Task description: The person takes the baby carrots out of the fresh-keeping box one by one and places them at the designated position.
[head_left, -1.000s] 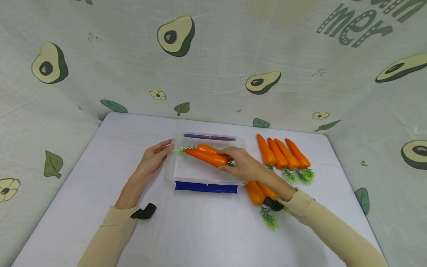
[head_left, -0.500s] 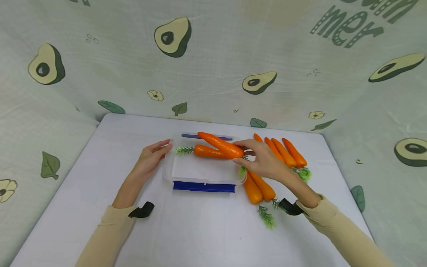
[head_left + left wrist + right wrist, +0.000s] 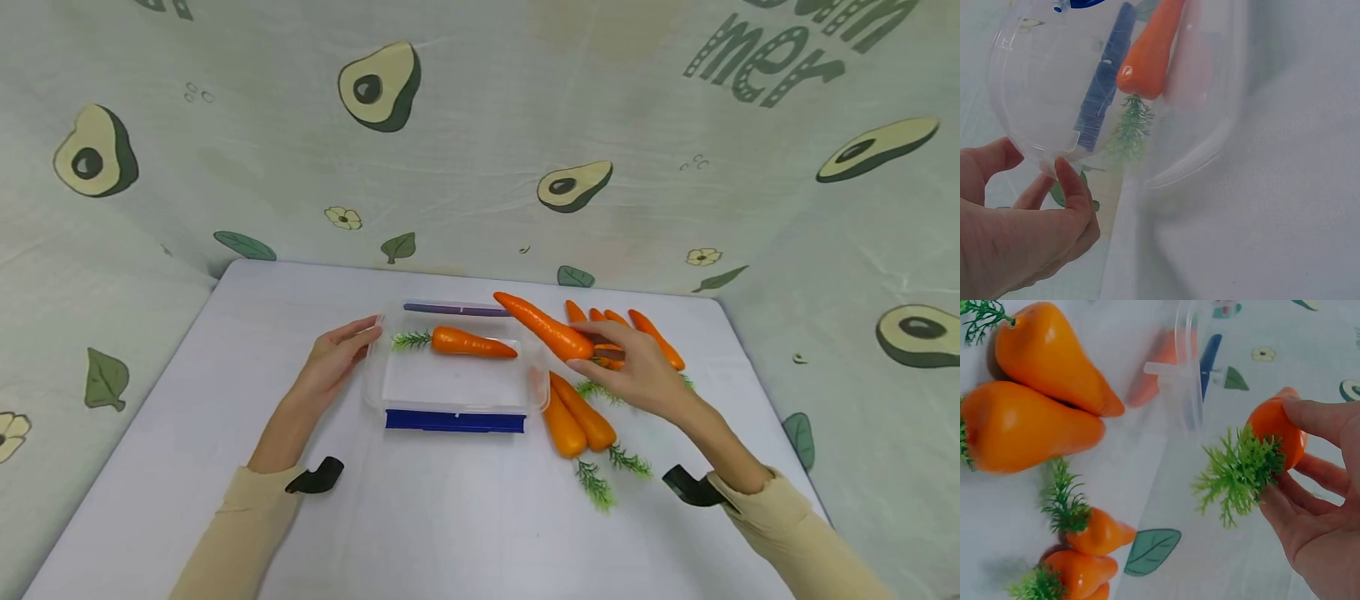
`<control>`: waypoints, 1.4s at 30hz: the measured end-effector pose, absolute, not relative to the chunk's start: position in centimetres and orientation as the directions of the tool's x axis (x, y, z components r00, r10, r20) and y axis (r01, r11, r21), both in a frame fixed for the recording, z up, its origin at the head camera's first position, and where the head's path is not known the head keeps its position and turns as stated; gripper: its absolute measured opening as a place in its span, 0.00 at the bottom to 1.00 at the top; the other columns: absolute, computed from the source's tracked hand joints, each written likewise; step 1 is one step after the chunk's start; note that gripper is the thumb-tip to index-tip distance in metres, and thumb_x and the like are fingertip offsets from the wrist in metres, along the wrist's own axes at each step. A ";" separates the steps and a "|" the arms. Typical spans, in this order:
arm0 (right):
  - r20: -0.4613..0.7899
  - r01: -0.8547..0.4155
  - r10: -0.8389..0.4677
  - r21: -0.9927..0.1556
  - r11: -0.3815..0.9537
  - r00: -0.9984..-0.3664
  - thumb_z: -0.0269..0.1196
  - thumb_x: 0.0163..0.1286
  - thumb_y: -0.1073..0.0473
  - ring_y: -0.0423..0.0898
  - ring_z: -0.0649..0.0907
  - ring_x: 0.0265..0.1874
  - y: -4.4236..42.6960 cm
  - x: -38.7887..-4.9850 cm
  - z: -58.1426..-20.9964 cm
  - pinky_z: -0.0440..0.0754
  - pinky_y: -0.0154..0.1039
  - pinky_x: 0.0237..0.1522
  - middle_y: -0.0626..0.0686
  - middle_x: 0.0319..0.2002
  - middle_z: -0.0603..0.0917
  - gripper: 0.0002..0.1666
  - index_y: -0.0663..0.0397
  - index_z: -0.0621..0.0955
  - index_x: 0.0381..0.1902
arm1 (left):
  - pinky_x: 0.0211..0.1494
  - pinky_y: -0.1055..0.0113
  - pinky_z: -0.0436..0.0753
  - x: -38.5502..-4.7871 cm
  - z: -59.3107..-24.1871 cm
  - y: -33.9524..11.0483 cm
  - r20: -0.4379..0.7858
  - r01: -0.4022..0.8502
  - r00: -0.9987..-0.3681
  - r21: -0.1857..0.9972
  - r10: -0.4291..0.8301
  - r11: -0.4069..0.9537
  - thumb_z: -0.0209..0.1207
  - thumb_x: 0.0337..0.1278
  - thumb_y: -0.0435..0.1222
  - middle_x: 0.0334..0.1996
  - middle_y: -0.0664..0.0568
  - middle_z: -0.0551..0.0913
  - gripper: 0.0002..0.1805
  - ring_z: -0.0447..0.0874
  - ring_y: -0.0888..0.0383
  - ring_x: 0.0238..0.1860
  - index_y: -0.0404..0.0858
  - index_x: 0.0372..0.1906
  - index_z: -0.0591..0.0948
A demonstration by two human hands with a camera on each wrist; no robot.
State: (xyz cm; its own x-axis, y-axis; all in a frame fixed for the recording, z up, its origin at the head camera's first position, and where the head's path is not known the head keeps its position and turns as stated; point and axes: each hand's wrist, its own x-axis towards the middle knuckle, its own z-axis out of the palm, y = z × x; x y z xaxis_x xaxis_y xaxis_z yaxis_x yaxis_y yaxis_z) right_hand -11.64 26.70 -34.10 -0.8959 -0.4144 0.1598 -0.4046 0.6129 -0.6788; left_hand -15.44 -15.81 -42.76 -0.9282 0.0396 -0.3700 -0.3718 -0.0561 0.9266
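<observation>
A clear plastic food container (image 3: 442, 385) with blue clips stands in the middle of the table. Inside it lies one orange carrot (image 3: 468, 342), its green leaves pointing left. My left hand (image 3: 337, 358) pinches the container's left edge; the left wrist view shows thumb and fingers at its corner (image 3: 1054, 153). To the right of the container my right hand (image 3: 637, 367) holds another carrot (image 3: 543, 327) by its thick end, raised, with the tip toward the upper left. In the right wrist view the held carrot's leaves (image 3: 1241, 469) hang below the thumb.
Two carrots (image 3: 581, 417) lie against the container's right side, leaves toward the front. Several more carrots (image 3: 660, 342) lie in a row at the back right, partly behind the right hand. A printed cloth wall (image 3: 480, 167) rises behind the white table (image 3: 450, 517).
My right hand has lifted a carrot up out of the container and carried it right, past its right edge. The other carrot stays inside. My left hand keeps its place at the left edge.
</observation>
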 end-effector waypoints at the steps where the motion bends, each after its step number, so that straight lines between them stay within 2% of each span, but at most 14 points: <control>1: 0.155 -0.392 -0.405 -0.690 0.608 -0.901 0.74 0.65 0.64 0.57 0.87 0.50 27.1 -11.5 -34.3 0.86 0.49 0.50 0.61 0.55 0.84 0.30 0.63 0.79 0.64 | 0.63 0.74 0.71 -15.4 -42.8 -15.9 -0.373 -0.375 -0.927 0.926 0.036 -0.049 0.62 0.72 0.45 0.77 0.51 0.62 0.34 0.69 0.65 0.59 0.39 0.77 0.69; 6: 0.151 -0.347 -0.347 -0.705 0.619 -0.926 0.73 0.67 0.61 0.56 0.87 0.49 29.2 -10.5 -35.1 0.86 0.37 0.49 0.61 0.59 0.83 0.30 0.62 0.79 0.65 | 0.64 0.75 0.70 -15.5 -43.0 -16.1 -0.379 -0.379 -0.925 0.924 0.023 -0.052 0.62 0.72 0.45 0.79 0.52 0.61 0.34 0.67 0.64 0.63 0.39 0.77 0.69; 9: 0.165 -0.340 -0.318 -0.684 0.646 -0.934 0.74 0.66 0.61 0.53 0.87 0.48 30.4 -9.7 -35.8 0.84 0.28 0.48 0.60 0.58 0.83 0.30 0.62 0.79 0.64 | 0.65 0.75 0.70 -15.5 -43.1 -16.3 -0.380 -0.380 -0.925 0.924 0.018 -0.045 0.62 0.72 0.46 0.79 0.52 0.60 0.35 0.66 0.63 0.65 0.40 0.77 0.68; 12: 0.167 -0.336 -0.306 -0.664 0.668 -0.937 0.74 0.66 0.62 0.54 0.86 0.48 31.5 -9.0 -36.6 0.81 0.22 0.48 0.60 0.56 0.84 0.30 0.63 0.79 0.64 | 0.63 0.77 0.70 -15.5 -43.2 -16.5 -0.382 -0.382 -0.924 0.923 0.014 -0.038 0.62 0.72 0.47 0.79 0.52 0.60 0.35 0.66 0.64 0.65 0.40 0.77 0.68; 16: 0.162 -0.327 -0.295 -0.650 0.686 -0.942 0.74 0.66 0.63 0.56 0.86 0.47 33.0 -8.2 -37.8 0.81 0.23 0.48 0.61 0.55 0.84 0.30 0.64 0.79 0.63 | 0.62 0.76 0.70 -15.5 -43.3 -16.6 -0.382 -0.382 -0.924 0.923 0.012 -0.043 0.63 0.71 0.47 0.79 0.51 0.60 0.35 0.67 0.64 0.63 0.40 0.77 0.68; 22: 0.127 -0.279 -0.261 -0.657 0.700 -0.957 0.73 0.67 0.60 0.57 0.86 0.48 34.4 -6.8 -39.1 0.81 0.23 0.48 0.61 0.56 0.83 0.30 0.61 0.79 0.64 | 0.74 0.69 0.65 -15.3 -43.3 -16.8 -0.381 -0.382 -0.924 0.923 0.026 -0.040 0.62 0.72 0.47 0.80 0.52 0.60 0.36 0.62 0.62 0.71 0.40 0.78 0.66; 27: 0.080 -0.226 -0.232 -0.663 0.714 -0.969 0.73 0.67 0.59 0.57 0.86 0.49 35.4 -5.8 -40.5 0.83 0.25 0.48 0.62 0.57 0.83 0.30 0.61 0.79 0.65 | 0.74 0.69 0.65 -15.3 -43.3 -16.7 -0.371 -0.372 -0.928 0.927 0.033 -0.050 0.62 0.72 0.46 0.80 0.51 0.59 0.36 0.62 0.61 0.72 0.39 0.78 0.66; 38: 0.036 -0.201 -0.245 -0.690 0.695 -0.969 0.74 0.66 0.60 0.44 0.85 0.48 37.1 -4.2 -43.4 0.84 0.28 0.47 0.61 0.56 0.84 0.30 0.63 0.80 0.63 | 0.76 0.68 0.63 -15.4 -43.3 -16.2 -0.359 -0.362 -0.932 0.931 0.053 -0.055 0.61 0.73 0.45 0.80 0.52 0.59 0.35 0.59 0.60 0.75 0.39 0.78 0.66; 42: 0.022 -0.198 -0.258 -0.708 0.678 -0.966 0.73 0.66 0.60 0.45 0.86 0.48 37.3 -3.9 -43.9 0.85 0.29 0.47 0.62 0.57 0.84 0.30 0.62 0.80 0.63 | 0.76 0.67 0.63 -15.4 -43.3 -16.0 -0.364 -0.366 -0.930 0.929 0.051 -0.048 0.61 0.73 0.45 0.80 0.53 0.59 0.35 0.60 0.60 0.74 0.41 0.78 0.67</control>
